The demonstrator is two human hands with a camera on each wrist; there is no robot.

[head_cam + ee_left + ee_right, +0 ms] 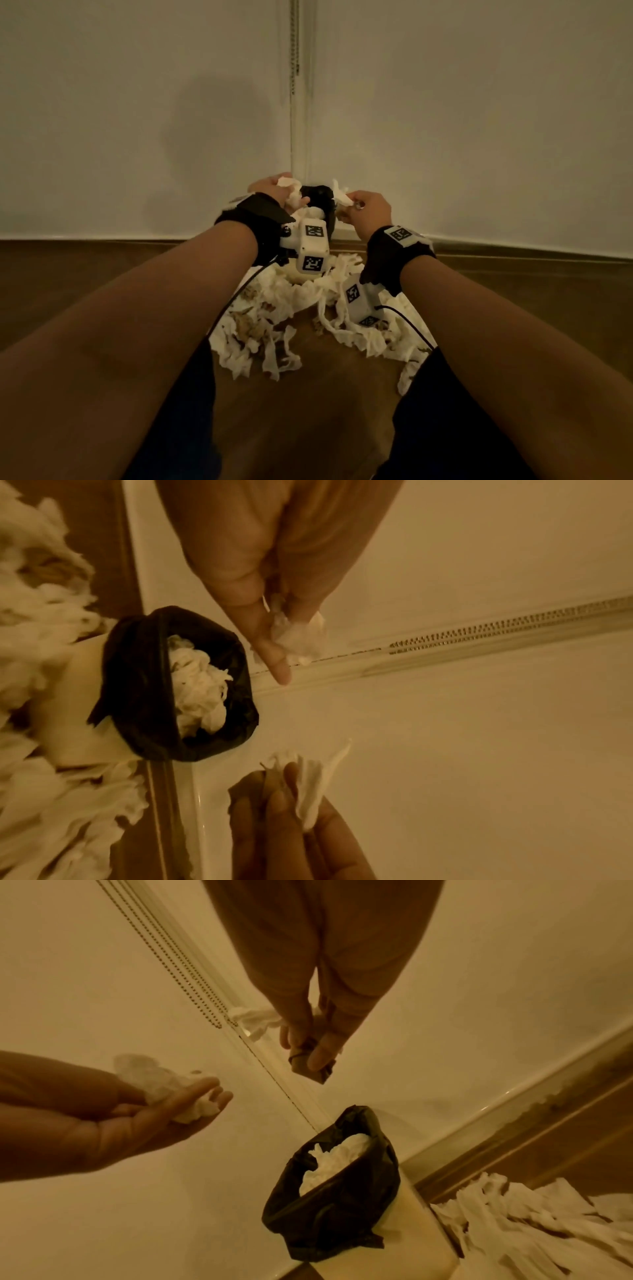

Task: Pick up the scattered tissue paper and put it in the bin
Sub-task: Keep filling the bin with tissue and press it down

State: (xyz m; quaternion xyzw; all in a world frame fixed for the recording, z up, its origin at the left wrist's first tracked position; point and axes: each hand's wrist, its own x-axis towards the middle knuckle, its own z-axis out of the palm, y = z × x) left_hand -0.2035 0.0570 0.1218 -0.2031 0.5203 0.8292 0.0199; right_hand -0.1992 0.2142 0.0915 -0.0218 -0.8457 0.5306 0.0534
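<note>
A small cream bin (329,219) lined with a black bag (137,685) stands in the corner of the room, with white tissue (329,1161) inside it. My left hand (274,186) hovers above the bin's left side and grips a crumpled wad of tissue (301,639). My right hand (366,205) is above the bin's right side and pinches a white tissue piece (257,1020) together with a brown scrap (308,1064). Many torn tissue strips (274,325) lie scattered on the floor in front of the bin.
White walls (479,120) meet in the corner behind the bin, where a bead chain (294,44) hangs down. A skirting board (513,250) runs along the wooden floor (68,291). Cables (407,318) trail from both wrist cameras over the tissue.
</note>
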